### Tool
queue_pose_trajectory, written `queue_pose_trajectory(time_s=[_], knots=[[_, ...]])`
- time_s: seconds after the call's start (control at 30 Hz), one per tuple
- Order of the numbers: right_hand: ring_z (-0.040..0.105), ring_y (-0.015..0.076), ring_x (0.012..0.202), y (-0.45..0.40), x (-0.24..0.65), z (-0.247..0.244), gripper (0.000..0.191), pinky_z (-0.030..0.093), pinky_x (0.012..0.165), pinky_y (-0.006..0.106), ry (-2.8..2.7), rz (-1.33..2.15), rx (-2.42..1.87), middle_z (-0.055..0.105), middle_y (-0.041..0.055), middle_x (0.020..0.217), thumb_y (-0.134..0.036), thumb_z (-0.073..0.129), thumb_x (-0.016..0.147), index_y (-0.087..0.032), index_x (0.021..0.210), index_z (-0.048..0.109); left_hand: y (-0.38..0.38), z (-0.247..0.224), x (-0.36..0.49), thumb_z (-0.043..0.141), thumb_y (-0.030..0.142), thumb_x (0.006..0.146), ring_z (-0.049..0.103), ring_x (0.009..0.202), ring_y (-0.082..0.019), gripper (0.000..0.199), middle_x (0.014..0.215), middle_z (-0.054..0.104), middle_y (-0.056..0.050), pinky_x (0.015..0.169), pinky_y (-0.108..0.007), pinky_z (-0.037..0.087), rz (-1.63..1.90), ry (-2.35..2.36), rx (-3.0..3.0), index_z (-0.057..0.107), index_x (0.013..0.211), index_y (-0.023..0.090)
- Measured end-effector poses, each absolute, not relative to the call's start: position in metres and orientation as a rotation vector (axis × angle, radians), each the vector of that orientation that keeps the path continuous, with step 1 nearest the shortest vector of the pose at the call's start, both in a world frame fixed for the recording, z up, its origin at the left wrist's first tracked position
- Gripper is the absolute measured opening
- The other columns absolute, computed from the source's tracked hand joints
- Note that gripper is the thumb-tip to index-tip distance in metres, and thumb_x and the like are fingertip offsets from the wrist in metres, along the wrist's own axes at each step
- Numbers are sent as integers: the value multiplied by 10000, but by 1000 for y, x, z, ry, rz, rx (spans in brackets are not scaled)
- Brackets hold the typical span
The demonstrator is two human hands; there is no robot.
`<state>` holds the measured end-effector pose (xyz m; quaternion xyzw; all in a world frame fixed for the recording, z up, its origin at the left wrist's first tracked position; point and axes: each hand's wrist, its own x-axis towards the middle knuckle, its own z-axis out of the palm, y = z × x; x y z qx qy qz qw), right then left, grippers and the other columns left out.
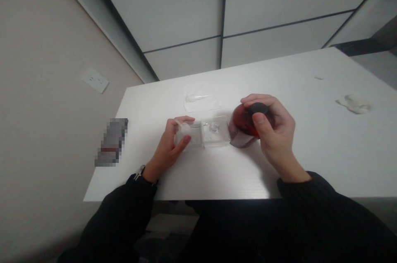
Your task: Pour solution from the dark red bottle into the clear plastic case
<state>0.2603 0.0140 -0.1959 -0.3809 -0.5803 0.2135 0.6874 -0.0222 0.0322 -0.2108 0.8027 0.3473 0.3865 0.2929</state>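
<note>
A clear plastic case with two square compartments lies on the white table. My left hand grips its left end, the thumb over the near side and the fingers along the far side. A small white piece with a thin stem shows at that end, beside my thumb. A round clear shape sits in the right compartment. My right hand is wrapped round a red, see-through bottle with a black cap, the thumb against the cap. The bottle is just right of the case; its base is partly hidden.
Behind the case lies a clear wrapper with a thin stick-like item. A crumpled whitish piece and a small scrap lie at the right. A blurred-out grey item is at the table's left edge.
</note>
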Motion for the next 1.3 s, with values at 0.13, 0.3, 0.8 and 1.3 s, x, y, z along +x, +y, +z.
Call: queue_pose_trajectory(time_s=[0.13,0.3,0.8,1.3], knots=[[717,245,1051,14,260,-196,269,557,949,429,-1303,474,-860,777,57,1067,-541,724,1001,-275,1009,762,34,-212,-23,415,447,1161,610,1418,-271,360,1486,654,-107,1214,-498,479,1012,878,2162,622,1406,285],[720,242,1050,15,261,-196,254,552,951,427,-1307,470,-850,786,58,1064,-527,728,1001,-277,1010,771,35,-214,-23,572,479,1108,624,1399,-278,373,1450,662,-121,1198,-512,494,1048,860,2158,541,1418,274],[722,249,1033,15,260,-195,273,564,936,441,-1302,461,-863,787,63,1053,-548,723,993,-278,1003,764,34,-215,-21,483,434,1146,635,1369,-264,272,1419,659,-135,1163,-509,513,1046,873,2215,533,1347,258],[717,266,1041,15,259,-195,279,572,953,473,-1284,476,-872,782,60,1053,-565,729,983,-287,982,753,34,-214,-18,507,436,1138,679,1300,-252,266,1373,695,-126,1103,-483,553,1107,954,2241,559,1319,248]])
